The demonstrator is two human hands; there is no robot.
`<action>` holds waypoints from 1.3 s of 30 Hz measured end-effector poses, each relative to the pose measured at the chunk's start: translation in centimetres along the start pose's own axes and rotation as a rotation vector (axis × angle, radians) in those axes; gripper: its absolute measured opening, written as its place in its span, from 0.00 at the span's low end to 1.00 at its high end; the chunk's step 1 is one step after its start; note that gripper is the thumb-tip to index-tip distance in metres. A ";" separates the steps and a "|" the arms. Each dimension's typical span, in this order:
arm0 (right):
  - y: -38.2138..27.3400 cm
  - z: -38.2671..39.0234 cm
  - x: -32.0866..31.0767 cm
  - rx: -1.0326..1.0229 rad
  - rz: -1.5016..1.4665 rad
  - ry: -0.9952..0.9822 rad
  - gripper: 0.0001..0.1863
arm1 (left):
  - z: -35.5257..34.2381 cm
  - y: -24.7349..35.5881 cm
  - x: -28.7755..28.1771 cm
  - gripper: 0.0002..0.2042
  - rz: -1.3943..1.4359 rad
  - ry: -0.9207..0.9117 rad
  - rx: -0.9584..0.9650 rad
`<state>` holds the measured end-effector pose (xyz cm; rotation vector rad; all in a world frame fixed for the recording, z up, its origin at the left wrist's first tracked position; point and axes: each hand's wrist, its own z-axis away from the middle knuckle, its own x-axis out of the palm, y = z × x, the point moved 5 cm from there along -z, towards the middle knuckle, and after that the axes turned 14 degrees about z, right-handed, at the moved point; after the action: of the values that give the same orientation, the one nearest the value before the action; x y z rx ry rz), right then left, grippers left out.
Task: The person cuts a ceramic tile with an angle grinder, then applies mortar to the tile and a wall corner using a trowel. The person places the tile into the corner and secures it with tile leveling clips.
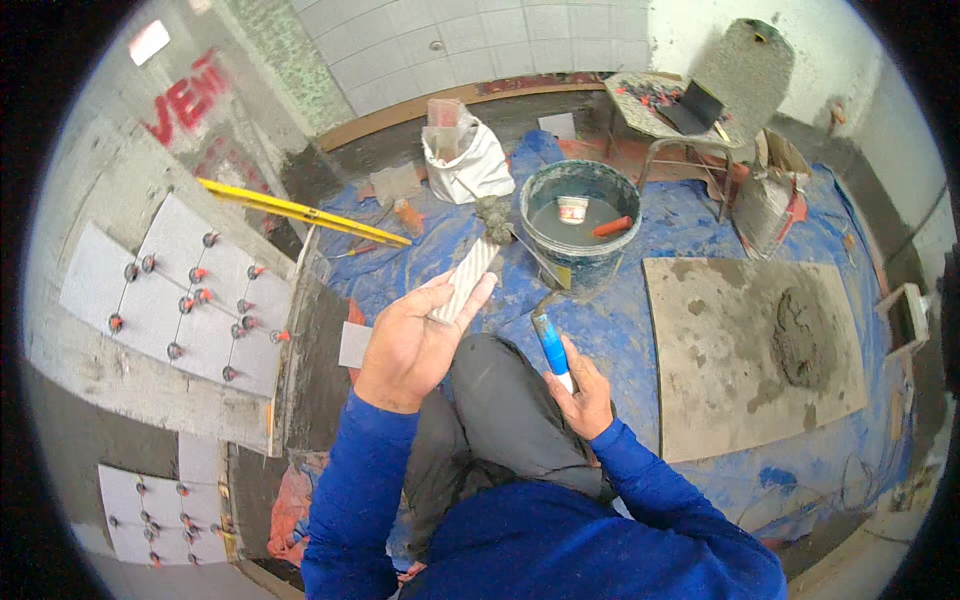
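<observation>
My left hand (415, 340) holds up a narrow strip of tile (467, 283) with its white ridged face showing. In my right hand (582, 393) is a trowel (551, 343), gripped by its blue and white handle. Its blade is seen nearly edge-on and reaches forward past the bucket's near side. A lump of grey mortar (493, 217) sits at the far end of the strip, by the blade's tip; whether it touches the strip I cannot tell. Behind the trowel stands a dark bucket (528, 215) of greyish water, with a white tub (572, 210) and an orange-handled tool (612, 227) in it.
On the right lies a board (700, 360) bearing a mortar heap (797, 340). Tiles with levelling clips (160, 250) cover the left wall, near a yellow spirit level (300, 211). A white sack (470, 165), a cluttered chair (650, 105) and a paper bag (770, 205) stand farther back.
</observation>
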<state>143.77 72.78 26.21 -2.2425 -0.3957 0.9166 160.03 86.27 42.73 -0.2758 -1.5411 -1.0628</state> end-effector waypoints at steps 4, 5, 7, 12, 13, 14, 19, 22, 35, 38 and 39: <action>0.9 0.5 -0.1 0.030 0.105 0.080 0.35 | -2.2 -0.6 1.6 0.21 0.000 -0.034 -0.061; 1.2 0.5 -0.1 0.046 0.146 0.090 0.35 | -2.6 -0.7 2.0 0.22 -0.004 -0.043 -0.070; 1.5 0.5 -0.4 0.056 0.161 0.130 0.35 | -3.0 -1.0 2.7 0.22 -0.033 -0.052 -0.074; 2.0 0.1 -1.1 0.016 0.223 0.198 0.36 | -3.5 -1.3 4.3 0.22 -0.076 -0.059 -0.055; 2.1 0.1 -1.2 0.008 0.232 0.207 0.35 | -3.6 -1.3 4.4 0.22 -0.106 -0.059 -0.041; 2.2 0.2 -1.3 0.009 0.242 0.208 0.35 | -3.7 -1.4 4.5 0.22 -0.131 -0.066 -0.029; 3.1 1.0 -1.2 0.036 0.213 0.184 0.36 | -4.7 -1.6 3.5 0.20 -0.138 -0.058 -0.030; 3.6 1.5 -1.4 0.062 0.213 0.178 0.37 | -5.5 -1.9 2.9 0.20 -0.151 -0.075 -0.024; 2.9 2.2 -2.6 0.189 0.034 0.226 0.37 | -9.4 -6.2 5.6 0.20 -0.160 -0.197 -0.108; 3.6 3.3 -3.3 0.599 -0.520 0.190 0.36 | -11.3 -10.0 7.8 0.22 -0.138 -0.281 -0.238; 3.7 3.3 -4.2 0.651 -0.643 0.223 0.37 | -12.1 -11.6 8.6 0.22 -0.130 -0.319 -0.277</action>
<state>138.58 69.53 24.04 -1.4546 -0.5694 0.3663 157.57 67.57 43.73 -0.5642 -1.7091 -1.3887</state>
